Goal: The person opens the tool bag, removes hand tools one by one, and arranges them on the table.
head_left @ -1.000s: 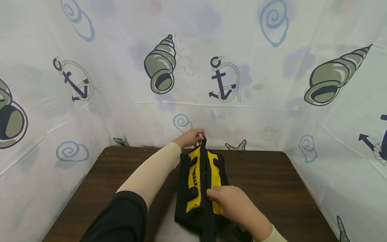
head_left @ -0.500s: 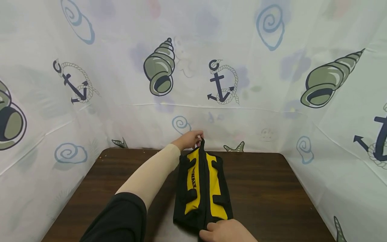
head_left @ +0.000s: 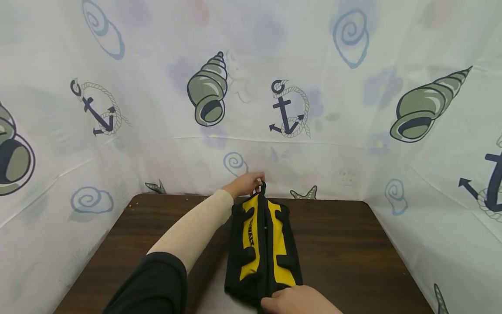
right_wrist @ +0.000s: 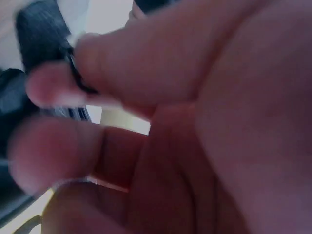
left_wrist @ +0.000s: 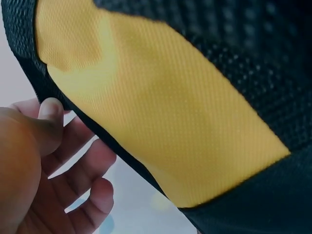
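A yellow and black tool bag (head_left: 247, 240) with partly readable lettering lies lengthwise on the table, a black zipper strip (head_left: 263, 253) running along its top. At its far end my left hand (head_left: 245, 184) pinches the black end tab between thumb and forefinger. The left wrist view shows that thumb (left_wrist: 51, 109) pressed on the black edge, other fingers loosely bent. My right hand (head_left: 300, 301) is at the near end of the strip, partly cut off by the frame. In the blurred right wrist view its thumb and forefinger pinch a small dark piece, apparently the zipper pull (right_wrist: 76, 73).
The dark brown wooden table (head_left: 341, 244) extends on both sides of the bag. A white curtain (head_left: 251, 109) printed with shells and anchors hangs behind and along both sides. Black side loops (head_left: 285, 261) stick out from the bag.
My right hand has moved from the middle of the bag along the strip to the near end, staying there over the last half second. The left hand keeps its hold at the far end.
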Demonstrator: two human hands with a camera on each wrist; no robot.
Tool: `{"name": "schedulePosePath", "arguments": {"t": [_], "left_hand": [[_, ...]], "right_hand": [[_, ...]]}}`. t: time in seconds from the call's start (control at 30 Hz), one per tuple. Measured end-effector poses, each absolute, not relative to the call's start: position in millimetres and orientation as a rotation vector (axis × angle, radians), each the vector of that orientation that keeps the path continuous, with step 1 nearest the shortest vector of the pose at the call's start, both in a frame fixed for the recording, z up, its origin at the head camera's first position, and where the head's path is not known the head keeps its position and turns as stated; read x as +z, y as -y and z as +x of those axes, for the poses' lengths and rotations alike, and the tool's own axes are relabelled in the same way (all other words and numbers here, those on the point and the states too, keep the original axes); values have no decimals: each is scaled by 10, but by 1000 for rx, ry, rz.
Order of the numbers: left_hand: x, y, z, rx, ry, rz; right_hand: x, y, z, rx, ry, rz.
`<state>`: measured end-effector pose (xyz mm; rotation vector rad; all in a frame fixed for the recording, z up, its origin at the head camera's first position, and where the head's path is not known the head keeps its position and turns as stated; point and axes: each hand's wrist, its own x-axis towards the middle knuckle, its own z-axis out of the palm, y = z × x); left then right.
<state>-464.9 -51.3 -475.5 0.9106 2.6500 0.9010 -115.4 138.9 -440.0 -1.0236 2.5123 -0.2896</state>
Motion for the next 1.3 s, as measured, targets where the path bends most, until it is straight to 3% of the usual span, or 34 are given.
{"name": "schedulePosePath", "arguments": {"t": [0.37, 0.9, 1.3], "left_hand": [[-4611, 549, -4354, 731, -2866, 957], [-4441, 1000, -2634, 759, -2774, 970], [-4460, 1163, -2385, 927, -2855, 598]], "right_hand": [[-4302, -1610, -1426, -640, -2693, -914], [-4320, -1725, -1831, -800, -2780, -811], [-4376, -1861, -1981, -761, -2985, -369]]}}
